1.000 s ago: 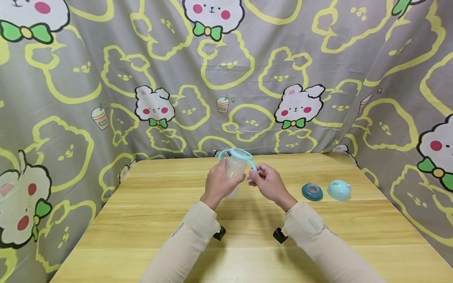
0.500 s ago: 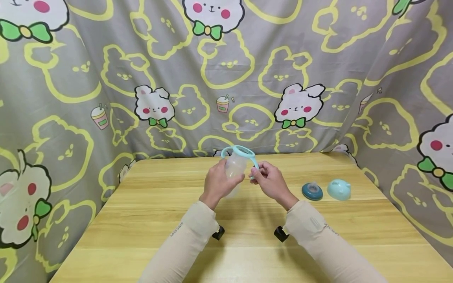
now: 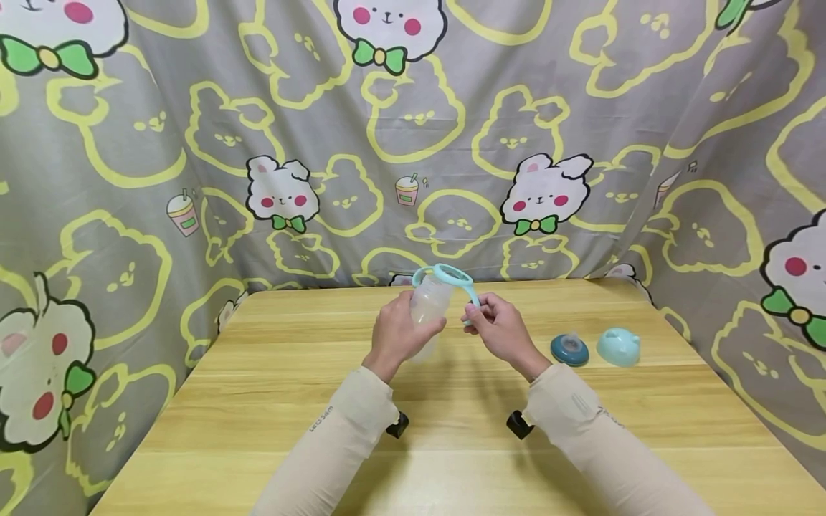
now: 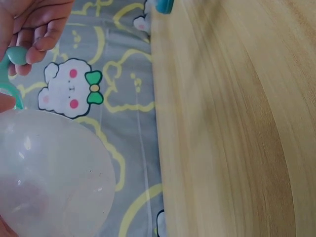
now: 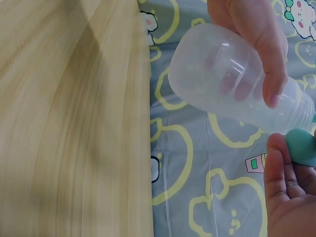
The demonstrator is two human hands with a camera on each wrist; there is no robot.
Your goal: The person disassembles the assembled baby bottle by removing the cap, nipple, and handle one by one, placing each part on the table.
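Note:
A translucent baby bottle (image 3: 429, 304) tilts above the table, and my left hand (image 3: 399, 331) grips it round the body. In the right wrist view, the bottle (image 5: 217, 74) shows its threaded neck, with the fingers seen through the wall behind. My right hand (image 3: 500, 326) pinches one arm of the light-blue two-handled ring (image 3: 454, 274). This ring sits at the bottle's mouth, shifted to the right of the neck; whether they touch is hard to tell. The handle's rounded end (image 5: 302, 147) lies against my right fingertips.
Right of my hands, a dark blue collar with a clear nipple (image 3: 570, 349) rests on the wooden table (image 3: 310, 416). Beside it is a light-blue domed cap (image 3: 618, 347). A patterned curtain (image 3: 361, 129) hangs behind and along both sides.
My right hand has moved slightly right with the handled ring, which has come up off the bottle's neck, baring the threads. The left hand and bottle have stayed almost in place.

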